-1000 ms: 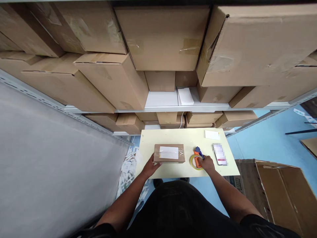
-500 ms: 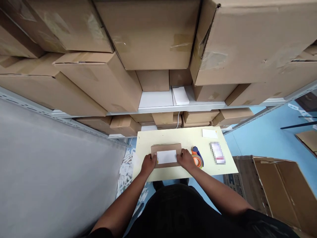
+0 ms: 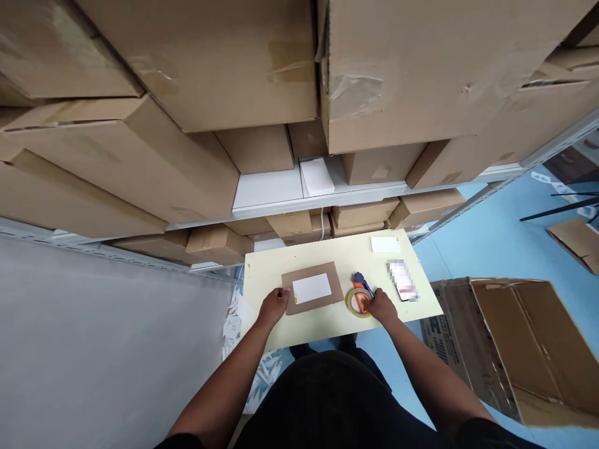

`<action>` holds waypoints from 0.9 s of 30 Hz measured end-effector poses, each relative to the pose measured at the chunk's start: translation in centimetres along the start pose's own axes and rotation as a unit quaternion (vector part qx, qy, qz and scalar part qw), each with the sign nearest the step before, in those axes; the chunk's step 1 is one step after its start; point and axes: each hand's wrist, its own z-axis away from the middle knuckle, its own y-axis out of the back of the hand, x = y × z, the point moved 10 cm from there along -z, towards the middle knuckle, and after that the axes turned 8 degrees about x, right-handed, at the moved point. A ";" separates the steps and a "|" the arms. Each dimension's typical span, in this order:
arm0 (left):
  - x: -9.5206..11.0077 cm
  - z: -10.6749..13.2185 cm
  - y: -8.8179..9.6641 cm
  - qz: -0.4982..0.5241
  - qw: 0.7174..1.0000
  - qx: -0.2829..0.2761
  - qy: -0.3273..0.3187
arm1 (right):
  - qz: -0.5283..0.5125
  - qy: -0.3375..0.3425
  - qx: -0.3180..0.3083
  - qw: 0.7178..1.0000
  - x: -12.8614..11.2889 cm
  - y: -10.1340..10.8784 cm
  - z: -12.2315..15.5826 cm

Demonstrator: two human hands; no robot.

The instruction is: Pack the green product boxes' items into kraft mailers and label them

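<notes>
A small brown cardboard parcel with a white label lies on a pale yellow table. My left hand rests at the parcel's left end, fingers curled against its edge. My right hand is on an orange and blue tape dispenser with a roll of clear tape, just right of the parcel, fingers closed round its near side.
A blurred flat item and a white card lie on the table's right part. Shelves packed with big cardboard boxes loom ahead. An open carton stands on the blue floor at right. Paper scraps litter the floor left.
My right hand left the parcel's right end and moved right onto the tape dispenser. The parcel now lies flatter, label up, with my left hand still at its left end.
</notes>
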 end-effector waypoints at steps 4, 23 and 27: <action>5.1 1.7 4.1 0.005 0.987 0.101 -0.126 | -0.012 0.004 -0.035 0.999 -0.1 -0.9 -1.4; 22.7 6.0 -15.2 0.168 0.921 -0.349 0.033 | -0.316 0.136 0.194 0.919 0.8 5.6 5.7; 22.3 7.2 -15.1 0.123 0.927 -0.354 0.018 | -0.325 0.119 0.117 0.931 0.2 4.9 5.8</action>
